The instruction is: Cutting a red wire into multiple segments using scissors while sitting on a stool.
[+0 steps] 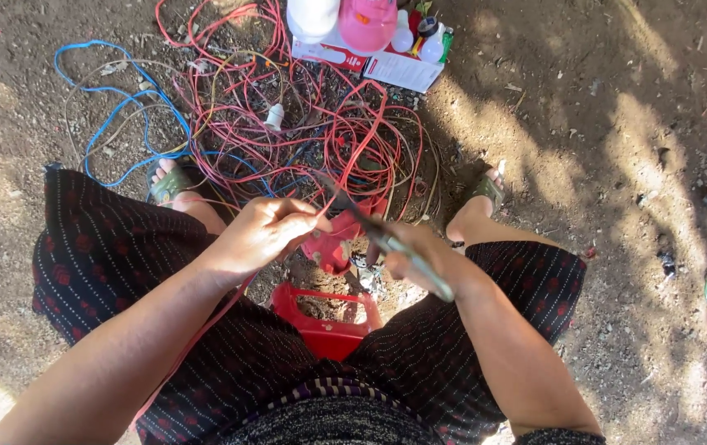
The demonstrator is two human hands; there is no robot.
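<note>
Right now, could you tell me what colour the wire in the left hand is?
Red wire, pinched in the left hand; head view.

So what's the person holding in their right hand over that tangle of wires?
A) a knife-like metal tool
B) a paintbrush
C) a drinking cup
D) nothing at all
A: the right hand grips a knife-like metal tool with a pale handle, its dark blade slanting up toward the red wire pinched in the left hand.
</note>
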